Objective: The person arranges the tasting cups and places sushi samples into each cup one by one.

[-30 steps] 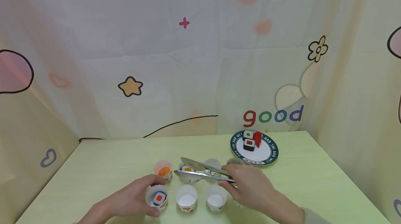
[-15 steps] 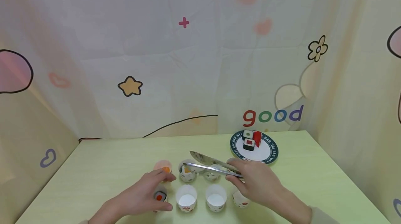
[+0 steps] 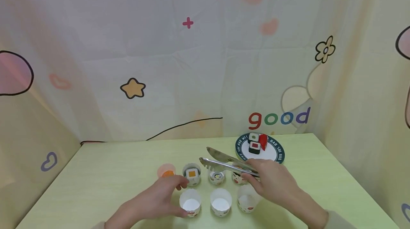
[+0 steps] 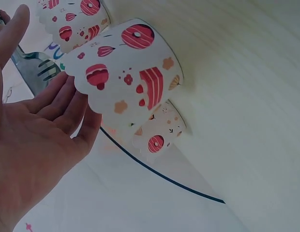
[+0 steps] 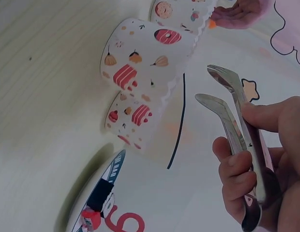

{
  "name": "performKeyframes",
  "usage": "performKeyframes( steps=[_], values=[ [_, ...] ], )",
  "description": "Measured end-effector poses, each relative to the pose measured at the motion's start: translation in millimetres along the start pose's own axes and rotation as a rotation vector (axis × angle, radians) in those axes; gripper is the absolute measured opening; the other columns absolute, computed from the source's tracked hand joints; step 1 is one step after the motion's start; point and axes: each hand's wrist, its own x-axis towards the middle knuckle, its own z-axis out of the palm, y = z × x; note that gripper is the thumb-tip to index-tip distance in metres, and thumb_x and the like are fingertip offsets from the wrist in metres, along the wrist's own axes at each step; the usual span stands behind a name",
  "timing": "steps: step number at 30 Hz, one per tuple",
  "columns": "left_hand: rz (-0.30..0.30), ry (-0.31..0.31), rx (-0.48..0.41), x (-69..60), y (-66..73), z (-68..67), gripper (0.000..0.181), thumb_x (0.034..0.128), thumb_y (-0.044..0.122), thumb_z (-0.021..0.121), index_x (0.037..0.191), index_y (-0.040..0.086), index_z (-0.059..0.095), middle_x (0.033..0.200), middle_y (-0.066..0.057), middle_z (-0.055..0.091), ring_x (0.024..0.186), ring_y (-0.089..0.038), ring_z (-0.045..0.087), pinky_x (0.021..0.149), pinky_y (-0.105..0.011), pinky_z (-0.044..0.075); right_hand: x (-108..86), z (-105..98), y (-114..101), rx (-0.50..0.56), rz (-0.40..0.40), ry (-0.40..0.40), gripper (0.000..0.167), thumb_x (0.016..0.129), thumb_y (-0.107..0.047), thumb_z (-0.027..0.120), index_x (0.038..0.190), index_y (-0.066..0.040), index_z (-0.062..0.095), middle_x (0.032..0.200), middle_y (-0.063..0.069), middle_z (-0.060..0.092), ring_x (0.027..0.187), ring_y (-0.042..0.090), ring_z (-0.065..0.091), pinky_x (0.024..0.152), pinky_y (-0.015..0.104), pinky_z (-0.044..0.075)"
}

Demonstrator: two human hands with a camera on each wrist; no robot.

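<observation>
Metal tongs [image 3: 229, 163] are held in my right hand [image 3: 277, 184], above the back row of paper cups; in the right wrist view the tongs' [image 5: 232, 111] tips stand apart with nothing between them. My left hand [image 3: 157, 197] is beside a white paper cup [image 3: 190, 203] in the front row, fingers loosely bent at its rim and thumb near its base. In the left wrist view the fingers of the left hand [image 4: 48, 130] lie against or just beside a printed cup [image 4: 130, 72]; contact is unclear. The front-left cup with its sushi roll is hidden behind that hand.
Back-row cups hold an orange piece [image 3: 168, 173], a sushi roll with a yellow-orange centre [image 3: 192, 174] and another roll [image 3: 217, 176]. Two more front cups [image 3: 221, 203] stand to the right. A rimmed plate [image 3: 277, 152] bears two sushi rolls [image 3: 254, 147] and a red piece [image 3: 263, 141].
My left hand has shifted right, from the front-left cup to the neighbouring one. My right hand has drawn the tongs up and to the right, away from the second back cup.
</observation>
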Motion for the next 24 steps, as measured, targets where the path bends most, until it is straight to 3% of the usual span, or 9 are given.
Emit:
performKeyframes(
  steps=[6, 16, 24],
  values=[
    [-0.073, -0.073, -0.019, 6.2, 0.6, 2.2, 0.069, 0.0740, 0.035, 0.094, 0.127, 0.006, 0.061, 0.115, 0.004, 0.064, 0.105, -0.013, 0.059, 0.092, -0.031, 0.049, -0.2, -4.0, 11.1, 0.013, 0.053, -0.007, 0.026, 0.091, -0.032, 0.079, 0.106, -0.012, 0.073, 0.075, -0.010, 0.060, 0.062, 0.011, 0.048, 0.055, 0.030, 0.040],
    [-0.111, -0.174, -0.036, 13.6, -4.1, 4.7, 0.065, 0.0713, 0.033, 0.096, 0.122, 0.017, 0.059, 0.106, 0.014, 0.062, 0.097, -0.005, 0.058, 0.086, -0.028, 0.049, -0.8, -8.8, 26.1, 0.014, 0.099, 0.009, 0.030, 0.092, -0.034, 0.079, 0.108, -0.010, 0.073, 0.072, -0.007, 0.057, 0.058, 0.012, 0.046, 0.050, 0.030, 0.036],
    [-0.152, -0.211, -0.070, 17.1, -6.0, 5.3, 0.065, 0.0718, 0.030, 0.096, 0.123, 0.020, 0.058, 0.107, 0.015, 0.062, 0.096, -0.003, 0.057, 0.078, -0.025, 0.050, -2.3, -10.6, 38.2, -0.007, 0.149, 0.044, 0.035, 0.092, -0.032, 0.077, 0.111, -0.004, 0.071, 0.071, -0.002, 0.057, 0.059, 0.016, 0.048, 0.048, 0.033, 0.037]
  ],
)
